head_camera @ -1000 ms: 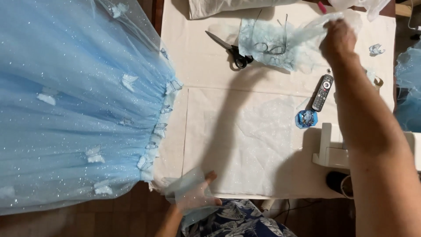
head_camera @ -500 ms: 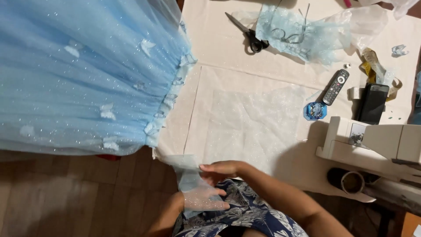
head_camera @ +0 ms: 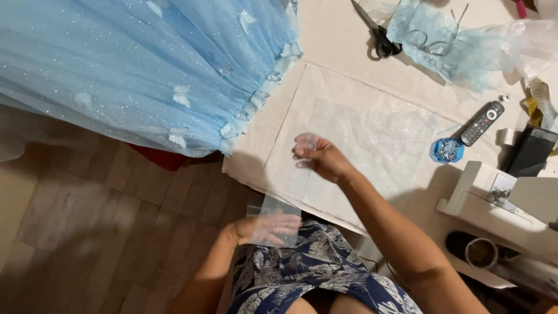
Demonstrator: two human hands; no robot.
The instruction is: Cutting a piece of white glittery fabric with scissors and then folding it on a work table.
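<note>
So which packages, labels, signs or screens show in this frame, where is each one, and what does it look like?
Sewing machine panel: a small pale rectangular plate on the white machine, lower right; too small to make out.
Dark flat case or phone: right edge, black rectangle, nothing lit.
Remote control: right of the fabric sheet, slim, black, buttons only, no screen.
No packages or signs visible.

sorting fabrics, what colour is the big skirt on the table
Pale blue glittery skirt with small butterfly shapes, clearest in the head view.

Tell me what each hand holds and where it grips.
Left hand: sheer tulle piece, held flat under the fingers. Right hand: a small sheer scrap, pinched at fingertips.
</note>
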